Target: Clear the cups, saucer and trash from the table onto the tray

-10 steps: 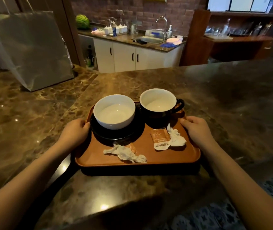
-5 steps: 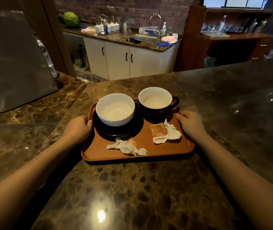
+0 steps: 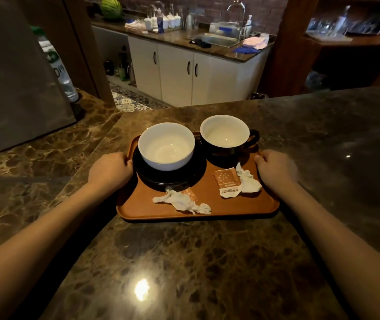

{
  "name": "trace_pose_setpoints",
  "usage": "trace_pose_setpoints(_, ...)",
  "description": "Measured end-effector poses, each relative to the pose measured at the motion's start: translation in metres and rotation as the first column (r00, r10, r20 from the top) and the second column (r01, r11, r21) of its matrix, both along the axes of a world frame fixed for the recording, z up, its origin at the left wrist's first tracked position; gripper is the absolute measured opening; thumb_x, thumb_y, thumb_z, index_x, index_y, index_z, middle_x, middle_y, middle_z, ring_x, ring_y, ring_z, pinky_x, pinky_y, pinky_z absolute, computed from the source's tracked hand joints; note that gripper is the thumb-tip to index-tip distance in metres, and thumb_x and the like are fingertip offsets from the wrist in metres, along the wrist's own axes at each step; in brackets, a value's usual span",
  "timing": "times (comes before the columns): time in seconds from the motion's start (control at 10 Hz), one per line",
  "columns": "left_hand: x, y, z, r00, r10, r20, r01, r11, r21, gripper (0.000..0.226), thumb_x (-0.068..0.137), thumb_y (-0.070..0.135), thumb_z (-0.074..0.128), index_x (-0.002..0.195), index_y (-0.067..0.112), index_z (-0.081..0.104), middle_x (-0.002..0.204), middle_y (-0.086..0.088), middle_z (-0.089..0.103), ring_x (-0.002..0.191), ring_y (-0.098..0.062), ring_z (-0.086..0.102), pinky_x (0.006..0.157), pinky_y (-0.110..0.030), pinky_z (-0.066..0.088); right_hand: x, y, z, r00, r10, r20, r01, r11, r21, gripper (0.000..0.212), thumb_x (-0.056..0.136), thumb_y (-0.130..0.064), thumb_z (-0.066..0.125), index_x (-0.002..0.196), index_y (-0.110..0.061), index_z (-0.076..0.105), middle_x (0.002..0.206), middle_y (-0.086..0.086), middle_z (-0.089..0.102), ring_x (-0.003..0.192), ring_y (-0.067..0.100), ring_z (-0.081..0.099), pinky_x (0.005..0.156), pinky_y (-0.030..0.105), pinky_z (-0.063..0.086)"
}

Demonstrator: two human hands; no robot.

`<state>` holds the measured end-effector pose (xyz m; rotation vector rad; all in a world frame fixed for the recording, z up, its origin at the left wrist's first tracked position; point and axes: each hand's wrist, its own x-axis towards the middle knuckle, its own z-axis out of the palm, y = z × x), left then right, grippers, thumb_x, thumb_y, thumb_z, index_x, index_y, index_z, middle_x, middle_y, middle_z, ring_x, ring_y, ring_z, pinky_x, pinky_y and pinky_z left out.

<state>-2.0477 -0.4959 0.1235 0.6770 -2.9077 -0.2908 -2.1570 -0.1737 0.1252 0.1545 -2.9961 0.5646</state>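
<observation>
While both cups (image 3: pixel 166 146) sit on the tray (image 3: pixel 242 210), my left hand (image 3: pixel 110 170) grips its left rim. My right hand (image 3: pixel 275 169) grips the right rim, fingers curled tight

Torn orange paper sachet (image 3: pixel 227 182) on the brown tray: white printing along its white end, upside down to the camera, characters too small to read. White plastic bottle with green label (image 3: pixel 56 65) behind the grey bag, far left: large lettering, partly hidden, not legible.

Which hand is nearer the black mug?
Right. The right hand holds the tray edge just beside the black mug; the left hand holds the opposite edge, beyond the white cup.
</observation>
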Motion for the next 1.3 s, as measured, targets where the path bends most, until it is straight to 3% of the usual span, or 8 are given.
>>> trace_pose_setpoints(0.3,-0.016,0.002,-0.001,0.999,0.036,0.009,-0.036,0.999,-0.037,0.038,0.089,0.032,0.040,0.074,0.005,0.062,0.068,-0.011,0.058,0.070,-0.032,0.057,0.056,-0.030,0.042,-0.030,-0.005,0.002,0.999,0.037,-0.027,-0.034,0.994,0.107,0.035,0.095,-0.032,0.038,0.091,-0.007,0.063,0.075,0.006,0.056,0.077,0.025,0.060,0.070,0.038,0.054)
trace_pose_setpoints(0.6,-0.016,0.001,-0.004,0.999,0.049,0.013,-0.047,0.993,-0.105,0.039,0.088,0.036,0.038,0.084,0.008,0.065,0.074,-0.010,0.059,0.075,-0.033,0.060,0.060,-0.031,0.046,-0.032,-0.003,-0.007,0.996,-0.019,-0.090,0.022,0.999,0.032,0.022,0.091,-0.028,0.049,0.097,-0.009,0.056,0.077,0.004,0.055,0.070,0.019,0.053,0.058,0.030,0.041)
trace_pose_setpoints(0.9,-0.006,0.007,0.003,0.999,0.033,0.040,-0.030,0.997,-0.076,0.041,0.091,0.039,0.037,0.083,0.009,0.064,0.077,-0.010,0.061,0.071,-0.028,0.055,0.059,-0.031,0.043,-0.020,0.005,-0.002,0.999,0.038,-0.029,-0.039,0.998,-0.043,0.021,0.091,-0.030,0.047,0.098,-0.012,0.056,0.072,0.001,0.055,0.071,0.021,0.058,0.063,0.036,0.052)
trace_pose_setpoints(1.0,0.008,0.011,0.006,0.999,0.016,0.050,-0.013,0.998,-0.058,0.040,0.091,0.042,0.040,0.082,0.010,0.063,0.082,-0.011,0.064,0.078,-0.030,0.059,0.062,-0.032,0.043,-0.010,0.011,0.000,0.995,0.089,0.037,-0.084,0.991,-0.102,0.023,0.092,-0.025,0.046,0.109,-0.012,0.053,0.081,0.004,0.058,0.076,0.022,0.059,0.070,0.041,0.055)
trace_pose_setpoints(1.2,0.074,0.029,0.013,0.998,0.004,0.069,-0.008,0.998,0.061,0.040,0.089,0.049,0.043,0.080,0.015,0.063,0.074,-0.003,0.062,0.070,-0.020,0.058,0.055,-0.029,0.041,0.040,0.032,0.014,0.984,0.133,0.118,-0.093,0.949,-0.300,0.041,0.092,-0.021,0.051,0.131,-0.011,0.043,0.123,0.010,0.055,0.099,0.016,0.054,0.070,0.020,0.045)
trace_pose_setpoints(1.3,0.134,0.036,0.008,0.997,-0.021,0.072,0.013,0.994,0.109,0.030,0.088,0.045,0.047,0.077,0.020,0.059,0.077,0.000,0.062,0.073,-0.018,0.059,0.059,-0.029,0.041,0.084,0.047,0.030,0.981,0.174,0.088,-0.147,0.956,-0.254,0.039,0.091,-0.022,0.052,0.129,-0.014,0.046,0.129,0.008,0.054,0.114,0.020,0.053,0.088,0.033,0.047)
